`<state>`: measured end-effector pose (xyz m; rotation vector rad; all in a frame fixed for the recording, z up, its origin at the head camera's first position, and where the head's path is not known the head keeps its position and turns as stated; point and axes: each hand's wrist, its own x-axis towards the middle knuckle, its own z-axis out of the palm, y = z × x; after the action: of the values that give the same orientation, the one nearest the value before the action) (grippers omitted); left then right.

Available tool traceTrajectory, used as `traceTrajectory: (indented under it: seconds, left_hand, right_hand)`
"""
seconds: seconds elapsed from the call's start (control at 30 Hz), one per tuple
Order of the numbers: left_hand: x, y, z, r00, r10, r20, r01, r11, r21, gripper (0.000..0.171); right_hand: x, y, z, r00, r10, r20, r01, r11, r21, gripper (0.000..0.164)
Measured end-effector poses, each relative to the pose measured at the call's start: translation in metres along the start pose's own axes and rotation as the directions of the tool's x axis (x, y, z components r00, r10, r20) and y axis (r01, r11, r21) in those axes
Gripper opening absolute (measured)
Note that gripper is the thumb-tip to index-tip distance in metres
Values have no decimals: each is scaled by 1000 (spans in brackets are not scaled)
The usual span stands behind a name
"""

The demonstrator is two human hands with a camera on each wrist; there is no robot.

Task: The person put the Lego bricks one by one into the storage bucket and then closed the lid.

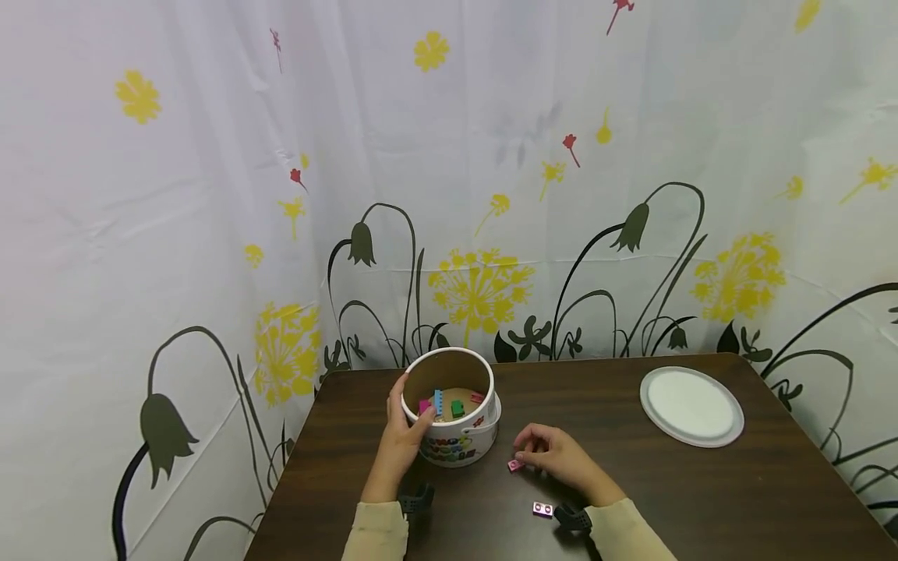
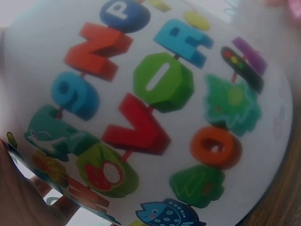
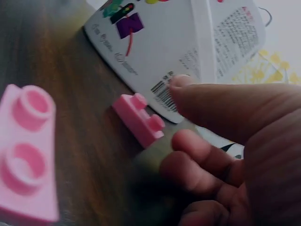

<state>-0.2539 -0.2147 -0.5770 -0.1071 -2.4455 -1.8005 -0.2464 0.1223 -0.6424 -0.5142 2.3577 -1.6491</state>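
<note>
A white bucket [image 1: 459, 452] with printed colourful letters and pictures stands on the table. My left hand [image 1: 401, 440] grips its left side, thumb near the front rim and fingers along the outer wall. Inside are a blue block [image 1: 438, 401], a green block [image 1: 457, 408], a magenta block [image 1: 424, 407] and a pink one [image 1: 477, 398]. My right hand [image 1: 557, 454] is at a pink two-stud toy block [image 1: 515, 465]. In the right wrist view, its thumb [image 3: 183, 84] and bent fingers stay apart, with that block just beyond them. A second pink block [image 1: 543, 509] lies nearer me.
A round white lid [image 1: 691, 405] lies on the right of the dark wooden table [image 1: 603, 389]. Behind the table hangs a white curtain [image 1: 491, 140] printed with flowers. Dark wrist bands sit on both wrists, and the bucket's handle hangs at its right side.
</note>
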Motion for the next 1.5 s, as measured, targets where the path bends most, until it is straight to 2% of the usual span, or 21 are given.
traceTrajectory:
  seconds: [0.2, 0.37, 0.63, 0.77, 0.87, 1.03, 1.2, 1.5]
  left_hand:
    - [-2, 0, 0, 1000, 5, 4, -5, 1000, -1, 87]
    - [-1, 1, -1, 1000, 12, 5, -12, 1000, 8, 88]
    - [-1, 1, 0, 1000, 11, -1, -11, 1000, 10, 88]
    - [-1, 1, -1, 1000, 21, -2, -21, 1000, 13, 88]
    - [0, 0, -1, 1000, 26, -4, -26, 1000, 11, 88]
    - [0, -2, -1, 1000, 16, 0, -16, 1000, 10, 88]
    - [0, -3, -1, 1000, 23, -7, -23, 1000, 12, 89]
    - [1, 0, -2, 1000, 18, -3, -18, 1000, 2, 88]
  right_hand:
    - [1, 0, -1, 998, -16, 58, 20, 997, -77, 24]
    - [2, -1, -3, 996, -26, 90, 34, 995, -91, 27]
    - [3, -3, -5, 994, -56, 91, 66, 991, -112, 27]
    - [5, -2, -3, 995, -57, 81, 70, 983, -171, 21]
    - [6, -3, -4, 995, -62, 77, 75, 981, -178, 16]
    - [4, -1, -6, 997, -47, 67, 55, 990, -130, 11]
    - [5, 4, -7, 998, 10, 61, -6, 998, -64, 10]
    - [6, 3, -10, 991, 99, 86, -109, 987, 122, 24]
